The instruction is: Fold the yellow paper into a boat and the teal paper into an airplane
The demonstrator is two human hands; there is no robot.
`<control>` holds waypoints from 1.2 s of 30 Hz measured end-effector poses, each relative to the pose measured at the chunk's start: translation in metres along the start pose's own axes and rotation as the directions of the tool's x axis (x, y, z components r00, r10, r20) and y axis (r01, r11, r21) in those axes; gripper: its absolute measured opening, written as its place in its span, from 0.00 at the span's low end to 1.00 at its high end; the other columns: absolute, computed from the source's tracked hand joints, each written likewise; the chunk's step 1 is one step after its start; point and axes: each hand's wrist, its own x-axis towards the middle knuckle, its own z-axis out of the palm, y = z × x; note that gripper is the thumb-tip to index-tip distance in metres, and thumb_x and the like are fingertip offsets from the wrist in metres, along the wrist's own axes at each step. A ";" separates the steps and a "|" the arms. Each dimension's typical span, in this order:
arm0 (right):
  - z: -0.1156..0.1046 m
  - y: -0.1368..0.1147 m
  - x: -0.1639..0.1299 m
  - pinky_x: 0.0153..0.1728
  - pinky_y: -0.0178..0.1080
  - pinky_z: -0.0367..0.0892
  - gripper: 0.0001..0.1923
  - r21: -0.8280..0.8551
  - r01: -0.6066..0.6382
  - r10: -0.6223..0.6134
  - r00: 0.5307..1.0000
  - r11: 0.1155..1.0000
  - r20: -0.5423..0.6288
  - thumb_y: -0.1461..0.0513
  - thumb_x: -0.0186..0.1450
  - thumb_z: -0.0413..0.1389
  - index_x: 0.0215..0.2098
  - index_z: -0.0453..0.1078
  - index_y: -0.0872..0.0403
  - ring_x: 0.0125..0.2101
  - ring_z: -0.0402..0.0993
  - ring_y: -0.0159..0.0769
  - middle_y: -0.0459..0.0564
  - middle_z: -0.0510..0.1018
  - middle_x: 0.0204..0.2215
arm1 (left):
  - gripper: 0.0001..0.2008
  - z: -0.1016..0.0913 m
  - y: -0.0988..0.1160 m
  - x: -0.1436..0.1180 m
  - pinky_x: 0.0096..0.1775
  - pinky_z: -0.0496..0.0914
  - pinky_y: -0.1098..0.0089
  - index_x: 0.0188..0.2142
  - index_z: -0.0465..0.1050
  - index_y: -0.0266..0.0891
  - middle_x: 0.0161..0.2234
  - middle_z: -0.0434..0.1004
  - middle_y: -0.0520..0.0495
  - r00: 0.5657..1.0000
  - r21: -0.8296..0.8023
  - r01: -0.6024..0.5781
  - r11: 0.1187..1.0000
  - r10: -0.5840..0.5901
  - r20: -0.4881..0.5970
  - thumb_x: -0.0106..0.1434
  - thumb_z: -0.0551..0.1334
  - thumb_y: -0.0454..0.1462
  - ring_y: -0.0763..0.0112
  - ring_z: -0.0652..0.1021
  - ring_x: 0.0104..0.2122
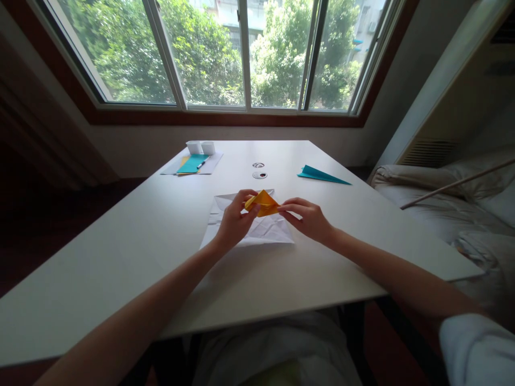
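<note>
above the creased white sheet (257, 228) at the middle of the desk (120, 257), your left hand (233, 221) pinches the folded orange paper (263, 203) at its left corner. your right hand (308, 219) grips its right edge with fingertips closed.

Both arms reach forward, left hand (234, 221) and right hand (309, 219) nearly meeting (fingertips pinched).

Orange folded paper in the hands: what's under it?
Under the orange folded paper lies a creased white paper sheet on the white table. The left hand and right hand pinch the orange piece and cover parts of the sheet.
</note>
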 end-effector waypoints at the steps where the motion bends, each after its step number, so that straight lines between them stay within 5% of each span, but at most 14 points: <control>1: 0.000 0.000 0.000 0.36 0.36 0.69 0.07 -0.024 -0.003 0.003 1.000 1.000 0.013 0.60 0.63 0.51 0.34 0.71 0.53 0.34 0.72 0.33 0.50 0.76 0.33 | 0.10 0.000 0.001 -0.001 0.31 0.72 0.73 0.42 0.62 0.40 0.39 0.69 0.48 1.000 0.008 -0.013 1.000 0.013 0.012 0.60 0.55 0.38 0.70 0.73 0.38; 8: 0.001 -0.003 0.001 0.33 0.41 0.64 0.10 -0.358 0.050 -0.041 0.999 0.932 0.034 0.56 0.62 0.52 0.36 0.70 0.52 0.36 0.65 0.40 0.52 0.74 0.34 | 0.10 0.005 0.014 -0.009 0.30 0.70 0.74 0.42 0.63 0.40 0.38 0.71 0.47 0.994 0.131 -0.089 0.987 0.079 0.077 0.60 0.56 0.36 0.70 0.74 0.35; 13: -0.001 -0.008 0.002 0.35 0.43 0.62 0.09 -0.433 0.187 -0.147 0.981 0.882 0.126 0.61 0.63 0.51 0.40 0.71 0.51 0.36 0.64 0.40 0.51 0.75 0.35 | 0.11 0.008 0.017 -0.012 0.31 0.70 0.73 0.42 0.63 0.39 0.37 0.72 0.47 0.988 0.172 -0.120 0.978 0.099 0.121 0.59 0.56 0.35 0.69 0.74 0.35; 30: 0.003 -0.008 0.002 0.30 0.34 0.67 0.06 0.072 0.032 -0.037 0.997 0.997 0.065 0.65 0.60 0.53 0.34 0.71 0.53 0.28 0.67 0.30 0.48 0.71 0.30 | 0.17 0.007 0.014 -0.011 0.40 0.68 0.69 0.46 0.64 0.41 0.42 0.72 0.47 0.947 0.304 -0.256 0.918 0.175 0.270 0.56 0.56 0.29 0.68 0.73 0.39; 36: 0.003 -0.011 0.001 0.27 0.32 0.67 0.07 0.121 -0.042 0.023 0.988 0.992 0.151 0.64 0.59 0.53 0.36 0.71 0.53 0.24 0.69 0.27 0.48 0.74 0.29 | 0.14 0.006 0.014 -0.011 0.42 0.68 0.67 0.44 0.67 0.40 0.41 0.72 0.45 0.940 0.309 -0.265 0.913 0.173 0.294 0.58 0.55 0.31 0.67 0.73 0.40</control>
